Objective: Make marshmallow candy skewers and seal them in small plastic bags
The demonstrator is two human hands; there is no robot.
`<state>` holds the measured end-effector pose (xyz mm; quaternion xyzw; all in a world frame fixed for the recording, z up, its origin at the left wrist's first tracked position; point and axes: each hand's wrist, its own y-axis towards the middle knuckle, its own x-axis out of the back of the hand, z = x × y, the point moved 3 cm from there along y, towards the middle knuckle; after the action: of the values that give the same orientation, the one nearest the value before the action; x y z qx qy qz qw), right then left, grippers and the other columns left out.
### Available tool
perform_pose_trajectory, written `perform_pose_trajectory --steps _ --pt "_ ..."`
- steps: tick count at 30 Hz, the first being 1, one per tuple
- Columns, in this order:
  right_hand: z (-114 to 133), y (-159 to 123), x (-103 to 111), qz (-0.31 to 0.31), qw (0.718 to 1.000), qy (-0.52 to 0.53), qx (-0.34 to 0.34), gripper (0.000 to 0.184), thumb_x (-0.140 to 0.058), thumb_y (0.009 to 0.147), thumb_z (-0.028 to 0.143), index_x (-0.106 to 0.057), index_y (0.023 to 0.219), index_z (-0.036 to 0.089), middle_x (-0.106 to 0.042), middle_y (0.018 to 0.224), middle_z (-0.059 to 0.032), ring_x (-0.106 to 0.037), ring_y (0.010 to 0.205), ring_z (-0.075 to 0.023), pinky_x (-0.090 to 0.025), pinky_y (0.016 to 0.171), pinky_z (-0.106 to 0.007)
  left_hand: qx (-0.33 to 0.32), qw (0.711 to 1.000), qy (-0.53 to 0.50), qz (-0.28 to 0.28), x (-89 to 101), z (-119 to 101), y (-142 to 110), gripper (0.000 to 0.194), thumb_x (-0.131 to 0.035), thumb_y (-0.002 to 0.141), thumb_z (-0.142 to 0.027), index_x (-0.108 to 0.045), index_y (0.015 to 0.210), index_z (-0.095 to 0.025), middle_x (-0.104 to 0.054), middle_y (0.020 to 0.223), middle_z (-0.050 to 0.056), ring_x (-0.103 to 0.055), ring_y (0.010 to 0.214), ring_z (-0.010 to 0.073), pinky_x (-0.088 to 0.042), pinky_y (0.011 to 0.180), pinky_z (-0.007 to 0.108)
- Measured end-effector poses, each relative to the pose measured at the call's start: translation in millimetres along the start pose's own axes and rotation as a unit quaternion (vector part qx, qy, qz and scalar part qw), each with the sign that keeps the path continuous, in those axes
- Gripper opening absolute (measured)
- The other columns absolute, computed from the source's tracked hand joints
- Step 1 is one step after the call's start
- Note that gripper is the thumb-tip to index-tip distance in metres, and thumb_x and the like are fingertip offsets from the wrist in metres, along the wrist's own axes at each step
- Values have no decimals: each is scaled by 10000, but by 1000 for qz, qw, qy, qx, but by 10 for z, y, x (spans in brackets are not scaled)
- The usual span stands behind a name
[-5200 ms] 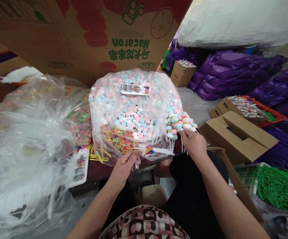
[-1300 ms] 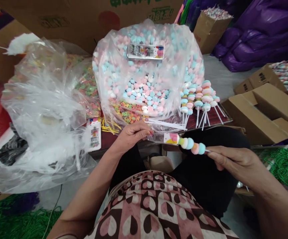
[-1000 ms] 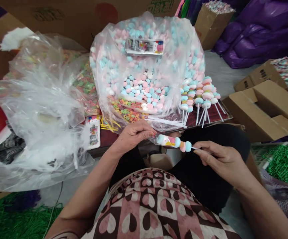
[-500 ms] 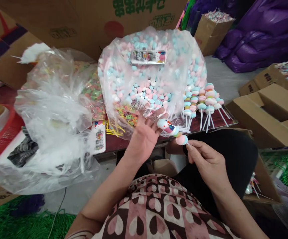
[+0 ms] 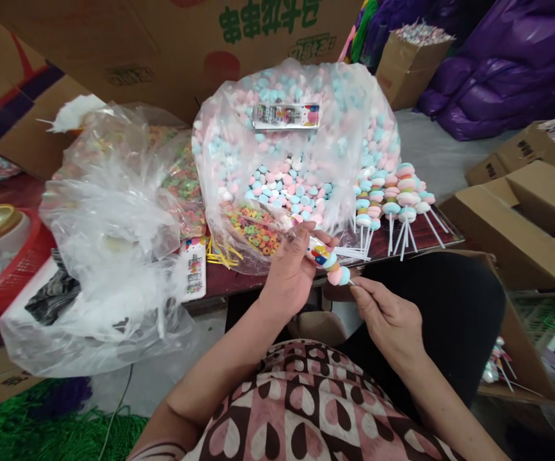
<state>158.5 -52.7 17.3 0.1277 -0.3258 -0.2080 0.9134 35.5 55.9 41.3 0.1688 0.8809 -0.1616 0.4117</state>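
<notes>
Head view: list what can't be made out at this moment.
All in the head view:
Stick: its lower end is hidden by the right hand.
Wrapper: partly covered by the left hand.
Packet: the print is too small to read.
Red basket: cut off by the left edge.
Open carton: cut off by the right edge; its own walls hide the bottom.

Dim, diffuse light; pale sheen on crumpled plastic [image 5: 114, 246]; edges stretched.
</notes>
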Motion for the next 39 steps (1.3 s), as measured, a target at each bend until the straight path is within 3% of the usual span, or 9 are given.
perform_pose_trajectory --steps 6,10,16,19,21,25,29,34,39 --pt "-40 39 -31 75 984 123 -109 236 -556 925 345 -730 954 188 -501 503 46 -451 423 -89 -345 400 -215 -2 999 35 17 18 52 -25 287 -770 759 -375 -629 941 -203 -662 775 3 -684 898 199 -510 772 306" --pt "-7 75 -71 109 962 199 -154 244 -556 918 356 -719 938 175 -454 479 62 -403 406 -77 -328 394 -208 5 999 30 12 26 33 -22 306 -773 755 -381 -630 959 -204 -668 791 2 -685 874 193 -504 752 301" --pt "69 64 -126 25 971 192 -138 135 -670 820 268 -738 905 187 -644 633 14 -564 550 -102 -448 518 -215 13 999 35 34 23 92 -52 396 -765 770 -382 -622 1108 -233 -699 839 8 -633 717 122 -490 758 296" --pt "78 33 -165 22 962 210 -173 165 -664 828 291 -743 932 192 -610 561 37 -509 466 -90 -412 443 -205 27 998 47 43 25 121 -80 397 -753 786 -364 -618 1131 -220 -710 864 16 -607 671 96 -490 804 298" --pt "68 25 -152 10 961 200 -188 196 -660 839 310 -750 969 194 -583 528 49 -484 437 -88 -402 421 -206 27 998 49 42 20 85 -85 413 -741 793 -395 -613 1143 -218 -716 904 35 -635 716 121 -498 798 308" --pt "63 66 -59 -48 983 117 -130 170 -678 837 284 -773 954 207 -691 704 -3 -600 577 -122 -499 554 -243 13 1000 26 2 9 -46 -45 360 -699 820 -426 -621 1097 -210 -718 921 56 -688 901 212 -516 830 355" --pt "82 84 -19 -67 994 66 -53 124 -681 835 242 -785 900 221 -703 776 -30 -638 679 -151 -521 637 -269 21 998 -23 -49 20 -88 28 222 -558 923 -390 -637 941 -184 -712 855 50 -697 924 216 -524 862 371" --pt "-13 2 -55 -17 984 107 -142 185 -642 866 340 -774 910 218 -678 682 -13 -585 580 -141 -452 505 -250 5 998 -33 -47 25 -77 71 238 -532 938 -399 -644 921 -189 -710 824 36 -699 894 199 -523 881 372" --pt "-43 -15 -71 68 960 186 -197 301 -602 887 443 -748 881 180 -441 475 47 -373 423 -83 -276 385 -218 0 1000 6 -18 15 -58 29 271 -620 879 -444 -656 967 -190 -700 800 29 -697 871 191 -519 884 364"
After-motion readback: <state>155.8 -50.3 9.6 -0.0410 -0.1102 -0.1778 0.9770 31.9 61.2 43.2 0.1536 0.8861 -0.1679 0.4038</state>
